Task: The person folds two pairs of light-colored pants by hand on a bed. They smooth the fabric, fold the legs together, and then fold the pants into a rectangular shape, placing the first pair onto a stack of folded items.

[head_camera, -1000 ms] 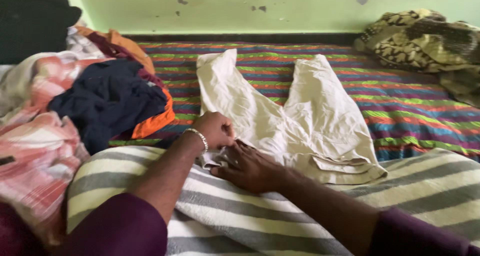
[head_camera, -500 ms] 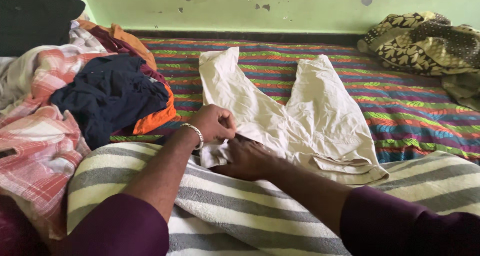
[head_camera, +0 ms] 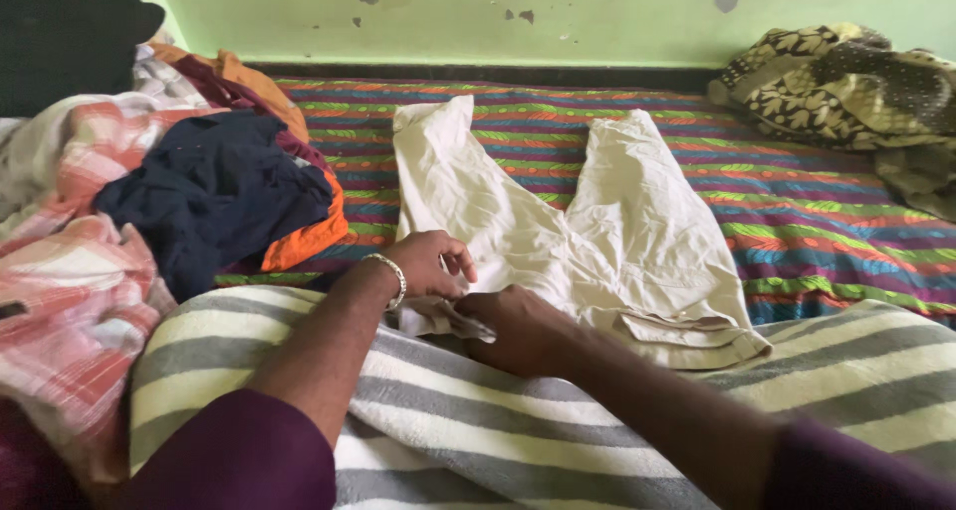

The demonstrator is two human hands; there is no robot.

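Cream trousers (head_camera: 578, 221) lie flat on a colourful striped bedsheet (head_camera: 827, 221), legs pointing away towards the wall. My left hand (head_camera: 430, 263), with a metal bracelet on the wrist, pinches the left end of the waistband. My right hand (head_camera: 518, 326) rests beside it and grips the same waistband edge. The waistband lies at the edge of a grey and cream striped blanket (head_camera: 558, 420) that covers the near side.
A heap of clothes lies at the left: a dark navy garment (head_camera: 214, 196), an orange one (head_camera: 309, 236) and pink checked cloth (head_camera: 75, 281). A patterned olive bundle (head_camera: 846, 82) sits at the back right against the green wall (head_camera: 558, 12).
My left hand has slid down and its fingers have loosened on the waistband. My right hand has closed over the cloth edge and shifted slightly right.
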